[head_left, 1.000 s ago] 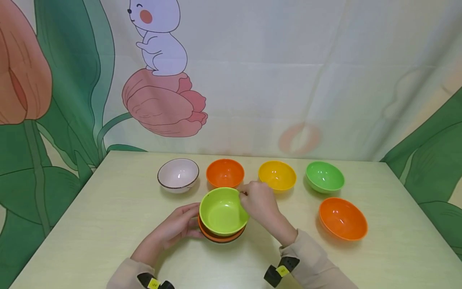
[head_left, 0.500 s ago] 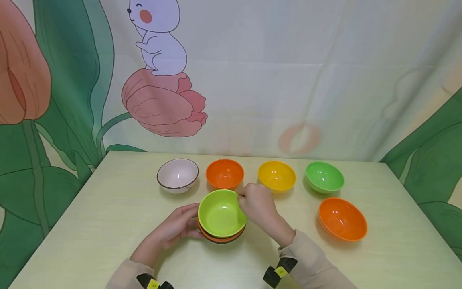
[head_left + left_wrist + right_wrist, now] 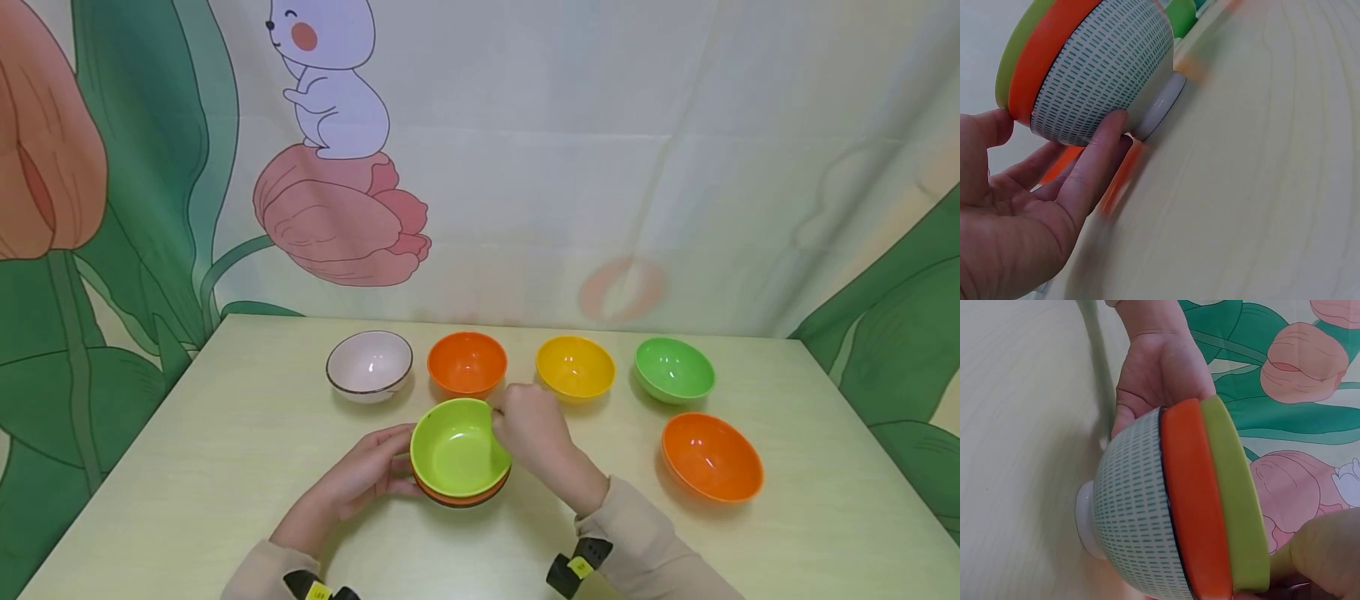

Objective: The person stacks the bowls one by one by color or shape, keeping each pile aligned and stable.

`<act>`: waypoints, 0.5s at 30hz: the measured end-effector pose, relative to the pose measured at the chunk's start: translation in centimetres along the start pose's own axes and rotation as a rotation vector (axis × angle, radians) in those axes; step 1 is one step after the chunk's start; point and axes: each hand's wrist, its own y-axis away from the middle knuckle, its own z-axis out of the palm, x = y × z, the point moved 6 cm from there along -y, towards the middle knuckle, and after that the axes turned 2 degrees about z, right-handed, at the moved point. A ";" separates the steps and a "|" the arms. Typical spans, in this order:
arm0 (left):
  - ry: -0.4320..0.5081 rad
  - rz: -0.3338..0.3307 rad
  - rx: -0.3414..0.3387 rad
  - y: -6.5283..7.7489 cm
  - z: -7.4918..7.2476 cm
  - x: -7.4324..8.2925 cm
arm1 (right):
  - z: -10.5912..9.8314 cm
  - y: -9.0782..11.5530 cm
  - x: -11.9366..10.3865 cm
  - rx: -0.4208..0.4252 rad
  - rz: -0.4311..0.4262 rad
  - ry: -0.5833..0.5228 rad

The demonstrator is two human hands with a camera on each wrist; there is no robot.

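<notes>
A lime-green bowl (image 3: 457,450) sits at the top of a nested stack, inside an orange bowl (image 3: 1194,494). Under both is a white bowl with green dashes (image 3: 1104,75), a dark rim and a white foot standing on the table. My right hand (image 3: 534,427) pinches the lime-green bowl's rim on its right side, thumb and fingers curled. On the stack's left, my left hand (image 3: 371,468) holds the patterned bowl, with fingers along its lower wall and the thumb up at the rims. In the head view, the stack mostly hides the patterned bowl.
Along the back of the table (image 3: 187,517) stand a white bowl (image 3: 369,365), an orange bowl (image 3: 467,362), a yellow bowl (image 3: 575,367) and a green bowl (image 3: 673,369). A larger orange bowl (image 3: 711,457) is at the right. A printed curtain (image 3: 525,167) hangs behind.
My right hand has lowered the lime-green bowl slightly toward me and leftward, deeper into the orange bowl. The left hand has stayed in place around the stack.
</notes>
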 end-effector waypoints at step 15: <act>0.011 -0.007 0.007 0.0 0.0 -0.2 | 0.1 0.6 -0.4 0.065 -0.045 0.070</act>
